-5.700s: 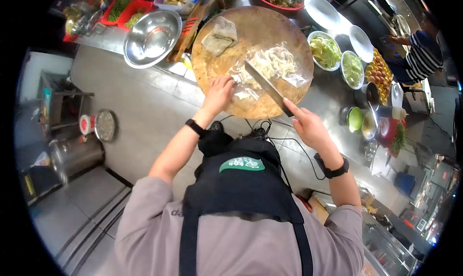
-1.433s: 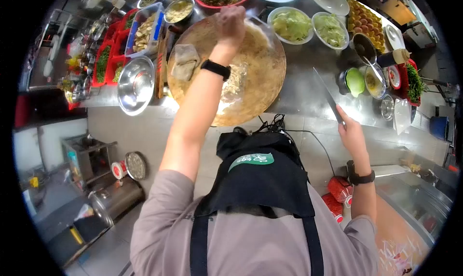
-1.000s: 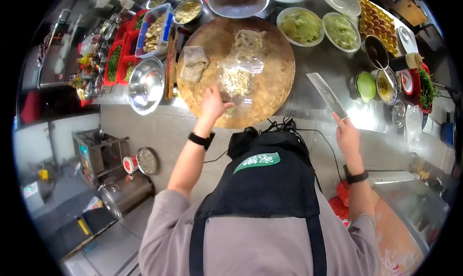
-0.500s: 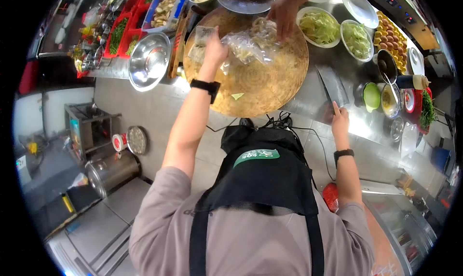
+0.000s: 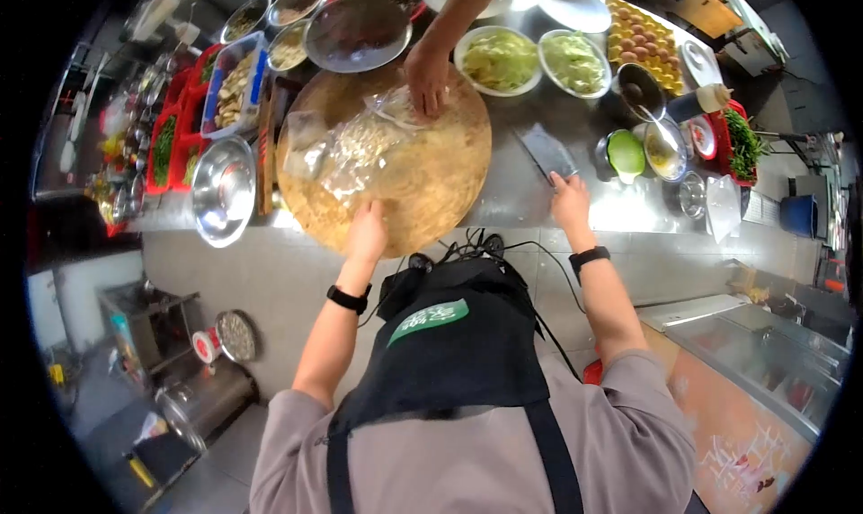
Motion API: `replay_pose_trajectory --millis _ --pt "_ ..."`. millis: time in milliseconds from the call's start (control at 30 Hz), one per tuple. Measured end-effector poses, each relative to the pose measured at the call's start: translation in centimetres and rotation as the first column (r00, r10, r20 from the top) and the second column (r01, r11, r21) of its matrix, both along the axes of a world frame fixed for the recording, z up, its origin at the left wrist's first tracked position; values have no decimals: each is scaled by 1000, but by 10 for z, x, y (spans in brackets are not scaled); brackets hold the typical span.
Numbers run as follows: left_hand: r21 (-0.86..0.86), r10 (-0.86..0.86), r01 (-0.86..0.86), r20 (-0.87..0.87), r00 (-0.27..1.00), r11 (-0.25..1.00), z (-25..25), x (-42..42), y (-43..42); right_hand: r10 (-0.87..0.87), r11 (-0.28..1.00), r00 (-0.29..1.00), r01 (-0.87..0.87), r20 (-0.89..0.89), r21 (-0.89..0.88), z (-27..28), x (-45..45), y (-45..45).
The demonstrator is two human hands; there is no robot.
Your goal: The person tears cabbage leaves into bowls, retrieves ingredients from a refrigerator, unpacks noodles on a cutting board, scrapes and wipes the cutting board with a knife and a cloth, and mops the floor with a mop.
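My left hand [image 5: 367, 231] is closed at the near edge of the round wooden chopping board [image 5: 440, 177], beside a clear plastic bag [image 5: 355, 159] with pale chopped food in it; whether its fingers pinch the bag I cannot make out. My right hand [image 5: 569, 195] grips the handle of a cleaver [image 5: 547, 150], whose blade lies low over the steel counter right of the board. A folded cloth [image 5: 307, 146] is on the board's left side, partly under the clear plastic. Another person's hand [image 5: 427, 78] reaches from above onto the pale food at the board's far side.
Left of the board stand a steel bowl [image 5: 223, 190] and a blue-rimmed tub [image 5: 235, 87]. A dark round pan [image 5: 358, 33] is behind the board. Two bowls of shredded greens [image 5: 497, 60], an egg tray [image 5: 643, 42], a green ladle [image 5: 626, 155] and a squeeze bottle [image 5: 697, 103] are to the right.
The other person's hand has stayed on the far food. My left hand has come down from the cloth to the near edge. The plastic bag now lies flatter across the board's left half.
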State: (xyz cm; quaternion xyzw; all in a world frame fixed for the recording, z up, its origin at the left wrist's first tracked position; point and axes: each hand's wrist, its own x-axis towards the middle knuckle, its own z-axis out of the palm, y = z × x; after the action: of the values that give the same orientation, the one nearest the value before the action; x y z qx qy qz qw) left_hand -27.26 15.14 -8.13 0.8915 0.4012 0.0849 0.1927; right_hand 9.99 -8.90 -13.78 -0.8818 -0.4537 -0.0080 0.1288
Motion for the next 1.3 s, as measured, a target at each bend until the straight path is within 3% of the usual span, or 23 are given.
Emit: replay_pose_trajectory --millis 67,100,133,167,233,300,400,533,633,667,733,833,900,933,967,1000,1033,1067,1100,1133,1200,1233,1300 --pt "6 -24 24 27 999 1000 16 17 -1 7 999 999 -5 -38 32 10 -6 8" --pt "-179 34 -19 80 996 984 28 29 -3 47 995 996 -40 -79 94 16 -10 14" --pt "-363 98 -49 116 988 930 42 44 -7 111 976 904 -21 -412 218 30 -20 26" --pt "-367 86 -35 123 989 929 55 60 -14 204 945 701 41 -684 325 51 -36 39" --pt "-381 -14 132 297 955 915 79 97 -30 215 974 317 0 -924 227 122 -65 66" --pt "-428 -14 182 368 930 885 94 133 -48 334 940 99 34 -937 339 126 -80 82" --pt "-504 11 246 453 891 828 82 162 -55 369 917 -3 163 -930 363 135 -72 92" --pt "-462 -33 313 520 854 830 99 174 -59 322 890 204 268 -925 369 127 -5 101" --pt "-432 -15 232 449 893 872 97 154 -54 239 806 524 363 -817 468 123 79 122" --pt "-435 18 181 415 910 882 91 142 -50 271 744 591 373 -760 555 79 124 136" --pt "-428 91 80 364 927 900 75 116 -41 334 683 574 399 -747 612 65 183 157" --pt "-347 187 -51 372 909 937 51 79 -25 85 757 730 395 -678 520 53 231 179" --pt "-251 389 -348 140 910 903 44 51 -10 -101 832 824 378 -557 407 51 236 182" --pt "-248 420 -381 127 899 891 28 32 1 -166 850 861 373 -482 373 52 231 183" --pt "-202 525 -490 200 827 848 5 12 15 -56 844 919 253 -390 474 47 224 180" --pt "-163 611 -591 278 741 790 -8 1 26 66 842 772 297 -632 451 59 206 182" --pt "-161 630 -612 275 726 775 -7 -4 36 117 853 787 232 -605 467 44 187 184" --pt "-400 756 -642 330 566 654 -5 -6 49 166 859 801 168 -575 483 21 171 186" --pt "-618 860 -598 335 386 510 -5 -9 61 316 835 705 111 -635 539 14 141 189" --pt "-618 864 -604 336 376 503 -8 -10 75 452 800 587 67 -672 597 13 99 192" --pt "-621 865 -613 254 434 489 -18 -7 96 415 901 476 -95 -775 424 59 11 196" --pt "-746 873 -508 200 445 430 29 14 90 459 887 450 -184 -766 423 58 -22 202" --pt "-852 895 -379 202 398 361 17 19 98 535 842 417 -332 -735 425 67 -80 211"
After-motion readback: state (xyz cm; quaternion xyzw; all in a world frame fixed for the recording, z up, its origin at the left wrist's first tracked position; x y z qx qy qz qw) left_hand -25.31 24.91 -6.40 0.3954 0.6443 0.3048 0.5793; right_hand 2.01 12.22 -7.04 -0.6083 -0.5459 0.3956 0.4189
